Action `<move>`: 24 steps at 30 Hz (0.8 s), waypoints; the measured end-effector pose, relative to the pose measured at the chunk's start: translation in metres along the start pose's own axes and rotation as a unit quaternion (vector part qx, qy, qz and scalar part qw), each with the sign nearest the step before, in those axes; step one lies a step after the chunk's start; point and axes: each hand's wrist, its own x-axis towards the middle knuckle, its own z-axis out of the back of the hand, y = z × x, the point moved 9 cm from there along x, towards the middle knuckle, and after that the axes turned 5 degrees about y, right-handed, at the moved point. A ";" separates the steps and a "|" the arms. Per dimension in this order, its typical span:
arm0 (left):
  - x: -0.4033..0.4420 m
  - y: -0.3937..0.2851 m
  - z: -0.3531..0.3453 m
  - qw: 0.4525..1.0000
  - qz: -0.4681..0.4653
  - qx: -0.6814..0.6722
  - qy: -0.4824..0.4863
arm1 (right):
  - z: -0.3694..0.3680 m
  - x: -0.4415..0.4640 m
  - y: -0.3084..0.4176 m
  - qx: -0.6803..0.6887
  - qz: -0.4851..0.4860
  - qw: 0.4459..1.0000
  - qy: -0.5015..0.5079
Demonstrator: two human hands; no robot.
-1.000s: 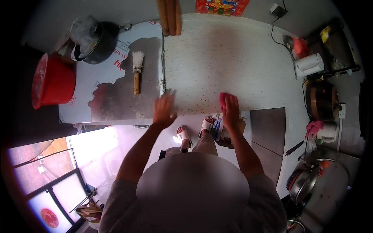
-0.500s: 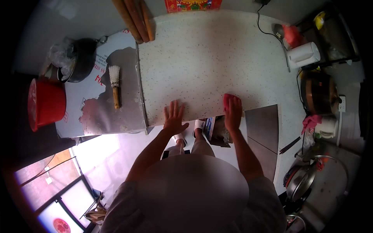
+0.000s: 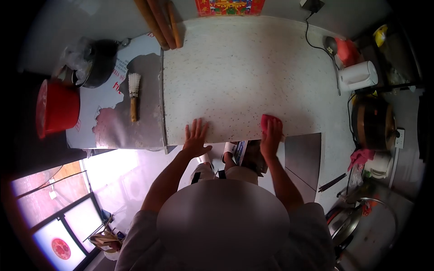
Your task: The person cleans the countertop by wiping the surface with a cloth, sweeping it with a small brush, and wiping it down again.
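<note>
My left hand lies flat at the near edge of the speckled pale countertop, fingers spread and nothing in them. To its right, also by the near edge, my right hand presses a crumpled red cloth against the surface. The cloth shows mostly past the fingers on their left side; the rest is covered by the hand. Left of my left hand, on a metal-topped section, lies a white-bristled brush with a wooden handle.
At the left stand a red bucket and a dark pot. Wooden rolling pins lean at the back. On the right are a white electric kettle, a dark rice cooker, a pink cloth and dark sticks.
The camera view has shifted slightly. Against the counter, both hands stay in about the same places, with the red cloth still under the right one.
</note>
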 end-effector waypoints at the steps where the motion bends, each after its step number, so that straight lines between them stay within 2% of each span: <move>1: -0.002 -0.002 0.000 1.000 -0.006 0.007 -0.011 | -0.001 -0.003 0.019 -0.010 -0.014 1.000 0.000; 2: 0.000 -0.002 0.002 1.000 0.002 0.002 -0.001 | 0.000 0.001 0.042 -0.020 -0.027 0.999 -0.004; 4: -0.001 -0.005 0.008 1.000 0.017 -0.007 0.022 | -0.026 0.015 0.102 0.021 0.028 0.972 0.232; 6: -0.006 -0.006 0.008 0.999 0.024 -0.029 -0.021 | -0.049 -0.016 0.125 0.081 0.126 0.984 0.096; 10: 0.005 -0.002 0.022 0.993 0.079 -0.056 -0.072 | -0.033 0.001 0.085 0.089 0.195 0.969 0.119; 11: 0.007 -0.005 0.027 0.989 0.076 -0.058 -0.111 | -0.023 0.011 0.059 0.044 0.154 0.983 0.086; 13: 0.013 -0.013 0.036 0.986 0.069 -0.079 -0.129 | -0.001 0.031 0.016 -0.064 0.058 0.995 0.046; 16: 0.030 -0.023 0.042 0.984 0.063 -0.086 -0.140 | 0.011 0.056 0.003 -0.057 0.026 0.994 0.091; 17: 0.037 -0.027 0.043 0.984 0.062 -0.085 -0.142 | 0.009 0.059 0.006 0.007 0.064 0.996 0.055; 20: 0.054 -0.038 0.052 0.985 0.047 -0.075 -0.147 | 0.011 0.049 0.049 -0.024 0.096 0.995 -0.011; 21: 0.060 -0.038 0.055 0.987 0.049 -0.054 -0.146 | 0.008 0.056 0.072 0.021 0.120 0.989 0.089; 24: 0.081 -0.037 0.059 0.989 0.055 -0.006 -0.135 | -0.004 0.039 0.092 0.051 0.242 0.965 0.092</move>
